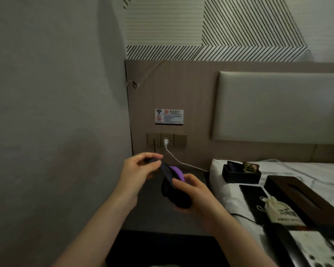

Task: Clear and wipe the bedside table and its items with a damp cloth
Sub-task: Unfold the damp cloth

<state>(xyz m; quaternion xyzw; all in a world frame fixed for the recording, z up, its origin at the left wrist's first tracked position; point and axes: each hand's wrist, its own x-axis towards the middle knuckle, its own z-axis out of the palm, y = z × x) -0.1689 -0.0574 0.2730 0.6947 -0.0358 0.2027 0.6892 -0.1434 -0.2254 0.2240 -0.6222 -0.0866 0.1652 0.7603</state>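
Note:
Both of my hands hold a dark and purple cloth (173,186) in the air above the bedside table (199,176). My left hand (141,168) pinches one dark end of the cloth up near the wall. My right hand (191,193) grips the bunched lower part. Much of the table top is hidden behind my hands and arms. On the bed to the right lie a small black tray (239,177) with packets, a dark wooden tissue box (305,201), a black card (256,197), a small cloth pouch (278,211) and a remote-like panel (316,251).
A white cable (178,159) runs from the wall socket (166,140) down across the table toward the bed. A grey wall stands close on the left. A white pillow (216,170) and padded headboard (278,106) are on the right.

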